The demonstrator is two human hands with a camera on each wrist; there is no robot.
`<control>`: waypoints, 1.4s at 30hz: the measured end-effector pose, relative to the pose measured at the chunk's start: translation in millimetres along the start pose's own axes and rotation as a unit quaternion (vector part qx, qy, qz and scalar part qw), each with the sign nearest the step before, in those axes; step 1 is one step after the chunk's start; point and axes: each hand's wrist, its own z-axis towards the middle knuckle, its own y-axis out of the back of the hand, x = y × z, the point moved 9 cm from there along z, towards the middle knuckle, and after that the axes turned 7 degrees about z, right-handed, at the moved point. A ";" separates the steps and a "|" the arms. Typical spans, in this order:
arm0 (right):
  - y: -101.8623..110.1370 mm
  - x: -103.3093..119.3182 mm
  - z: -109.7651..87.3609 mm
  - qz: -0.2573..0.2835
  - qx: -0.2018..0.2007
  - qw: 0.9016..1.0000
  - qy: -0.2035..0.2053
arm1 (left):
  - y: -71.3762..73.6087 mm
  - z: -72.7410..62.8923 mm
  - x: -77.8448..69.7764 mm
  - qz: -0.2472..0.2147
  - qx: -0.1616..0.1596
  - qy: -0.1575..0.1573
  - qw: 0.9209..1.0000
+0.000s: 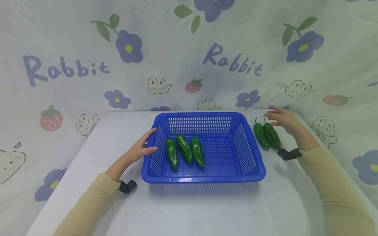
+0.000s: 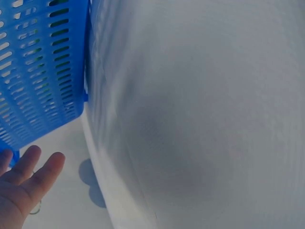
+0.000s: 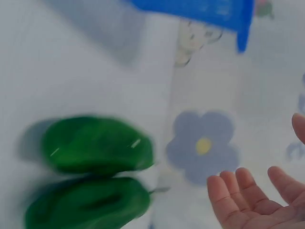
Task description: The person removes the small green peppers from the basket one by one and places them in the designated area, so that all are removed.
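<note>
A blue plastic basket (image 1: 203, 179) with slotted walls stands on the white table. Inside it, toward the left, lie three glossy green peppers (image 1: 184, 150). My left hand (image 1: 141, 146) is at the basket's left rim, thumb and a finger reaching over it. In the left wrist view its spread fingers (image 2: 45, 176) show beside the basket wall. Two more green peppers (image 1: 260, 135) lie side by side to the basket's right. My right hand (image 1: 282, 118) hovers by their stem ends with nothing in it, fingers extended and apart in the right wrist view.
A white cloth (image 1: 174, 49) printed with purple flowers, rabbits, strawberries and lettering hangs behind the table. Dark wrist devices (image 1: 127, 186) sit at both beige sleeves (image 1: 88, 203). The white tabletop (image 1: 189, 213) extends in front of the basket.
</note>
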 end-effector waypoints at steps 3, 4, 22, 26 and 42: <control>-12.1 21.3 -2.9 0.009 0.016 1.000 0.008 | 0.3 0.3 0.4 0.000 0.000 0.002 1.000; -16.3 28.1 -3.8 0.012 0.021 1.000 0.009 | 0.4 0.3 0.4 0.000 -0.001 0.002 1.000; -110.8 93.1 -13.5 0.140 0.115 0.983 0.001 | 0.1 0.4 0.7 -0.005 0.003 -0.007 1.000; -135.0 100.9 -14.8 0.143 0.148 0.978 0.006 | -0.2 0.9 0.9 -0.006 0.004 -0.007 1.000; -217.3 83.7 -0.4 0.063 0.193 0.978 -0.048 | -0.7 -0.4 -0.6 -0.019 0.006 -0.006 1.000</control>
